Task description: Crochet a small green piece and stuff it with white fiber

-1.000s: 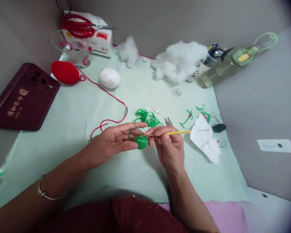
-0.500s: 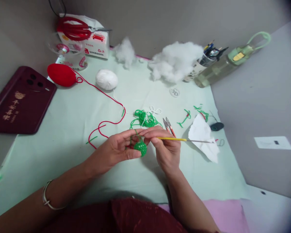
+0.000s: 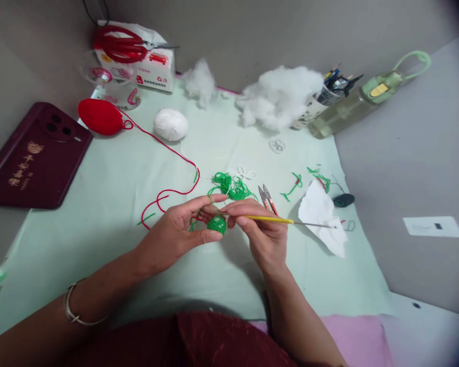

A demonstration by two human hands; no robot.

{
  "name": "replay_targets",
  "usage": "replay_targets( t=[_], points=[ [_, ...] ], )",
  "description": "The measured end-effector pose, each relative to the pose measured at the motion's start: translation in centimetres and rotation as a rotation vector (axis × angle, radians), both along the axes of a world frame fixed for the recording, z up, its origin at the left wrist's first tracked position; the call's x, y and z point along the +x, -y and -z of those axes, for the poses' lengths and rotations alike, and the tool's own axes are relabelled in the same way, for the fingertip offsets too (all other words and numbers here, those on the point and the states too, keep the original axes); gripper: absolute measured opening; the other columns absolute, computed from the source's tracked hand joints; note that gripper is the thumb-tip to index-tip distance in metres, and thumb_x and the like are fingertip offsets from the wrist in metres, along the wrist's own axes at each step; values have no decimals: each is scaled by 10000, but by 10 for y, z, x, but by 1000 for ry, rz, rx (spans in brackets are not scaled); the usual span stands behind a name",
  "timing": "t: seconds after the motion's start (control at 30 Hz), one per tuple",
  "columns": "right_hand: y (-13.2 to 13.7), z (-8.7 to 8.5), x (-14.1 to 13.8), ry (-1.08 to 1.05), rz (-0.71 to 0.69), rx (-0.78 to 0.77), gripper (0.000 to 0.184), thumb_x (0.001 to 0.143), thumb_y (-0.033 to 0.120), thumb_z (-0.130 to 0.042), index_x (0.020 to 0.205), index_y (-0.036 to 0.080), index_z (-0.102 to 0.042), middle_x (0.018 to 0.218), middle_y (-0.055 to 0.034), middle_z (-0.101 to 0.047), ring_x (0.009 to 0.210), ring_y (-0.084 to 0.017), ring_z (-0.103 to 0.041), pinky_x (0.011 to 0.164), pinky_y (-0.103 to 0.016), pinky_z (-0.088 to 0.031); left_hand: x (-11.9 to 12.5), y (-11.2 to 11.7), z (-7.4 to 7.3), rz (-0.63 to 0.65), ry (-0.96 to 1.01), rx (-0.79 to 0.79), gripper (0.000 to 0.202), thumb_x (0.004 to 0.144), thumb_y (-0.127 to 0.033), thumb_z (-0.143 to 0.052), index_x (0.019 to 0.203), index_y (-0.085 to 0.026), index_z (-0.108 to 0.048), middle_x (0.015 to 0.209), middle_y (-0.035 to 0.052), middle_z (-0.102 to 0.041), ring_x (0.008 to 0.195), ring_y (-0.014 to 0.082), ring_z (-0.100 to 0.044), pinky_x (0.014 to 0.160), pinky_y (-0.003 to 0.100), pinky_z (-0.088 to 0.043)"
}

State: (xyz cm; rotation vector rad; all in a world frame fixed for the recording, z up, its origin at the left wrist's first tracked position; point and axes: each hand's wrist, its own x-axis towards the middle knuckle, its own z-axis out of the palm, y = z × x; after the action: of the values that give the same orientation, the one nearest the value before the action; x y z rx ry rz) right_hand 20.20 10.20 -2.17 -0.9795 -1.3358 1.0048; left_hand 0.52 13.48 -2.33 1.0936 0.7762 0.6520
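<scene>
Between the thumb and fingers of my left hand (image 3: 176, 229) is a small round green crochet piece (image 3: 216, 225). Green yarn runs from it up over my raised left index finger. My right hand (image 3: 265, 229) grips a crochet hook (image 3: 271, 219) by its yellow handle, and the hook's tip is at the top of the green piece. The fine detail of the stitch there is too small to make out. Just beyond my hands lies a loose tangle of green yarn (image 3: 233, 187) with some white strands. Thread snips (image 3: 268, 199) lie partly behind my right hand.
Red yarn (image 3: 101, 117) and a white yarn ball (image 3: 171, 124) sit at the back left, near a maroon phone (image 3: 36, 158). White stuffing (image 3: 277, 97), a pen cup (image 3: 317, 104) and a bottle (image 3: 352, 109) stand at the back right. Crumpled tissue (image 3: 321, 216) lies to the right.
The green piece has tilted and shifted slightly left and up in my left hand. My left index finger has lifted away from the right-hand fingers, spreading the yarn. The view has shifted slightly.
</scene>
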Motion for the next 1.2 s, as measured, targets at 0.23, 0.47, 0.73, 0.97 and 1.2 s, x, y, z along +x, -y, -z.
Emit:
replay_targets(
  t=[0.23,0.47,0.73,0.97,1.2],
  points=[
    [-1,8,1,-259,-108,-155,141,1006,251,-650,1022,265,-790,990,-30,-792,739,-124,-707,713,-288,-599,-2,1,-4,-7,-146,95,550,858,-336,-807,1388,-299,-666,1047,4,-708,1025,203,-656,996,367,-474],
    [-1,6,5,-263,-139,-196,138,1014,317,-636,987,247,-751,943,-35,-786,721,-134,-712,711,-305,-622,-5,0,-6,-2,-150,95,536,848,-322,-821,1366,-324,-684,1028,-25,-721,1026,179,-655,1025,331,-457],
    [-2,2,12,-137,-169,-122,148,1016,326,-628,974,242,-742,869,-41,-772,772,-168,-723,748,-343,-626,-7,-3,-7,74,-148,57,588,855,-366,-821,1414,-296,-652,1107,6,-751,1049,207,-655,1012,365,-472],
    [-5,-5,14,-70,-236,-47,171,1039,270,-580,1006,246,-746,821,-30,-754,844,-188,-748,849,-402,-640,-10,-5,-7,90,-166,54,586,841,-368,-826,1402,-285,-678,1098,28,-767,1079,246,-667,1029,413,-487],
    [0,-7,11,154,-126,79,206,1027,189,-575,1026,263,-768,900,-43,-778,937,-207,-760,834,-390,-614,-8,-4,-4,12,-161,79,527,842,-358,-826,1350,-279,-715,1051,29,-764,1061,238,-657,1002,388,-493]
  ],
)
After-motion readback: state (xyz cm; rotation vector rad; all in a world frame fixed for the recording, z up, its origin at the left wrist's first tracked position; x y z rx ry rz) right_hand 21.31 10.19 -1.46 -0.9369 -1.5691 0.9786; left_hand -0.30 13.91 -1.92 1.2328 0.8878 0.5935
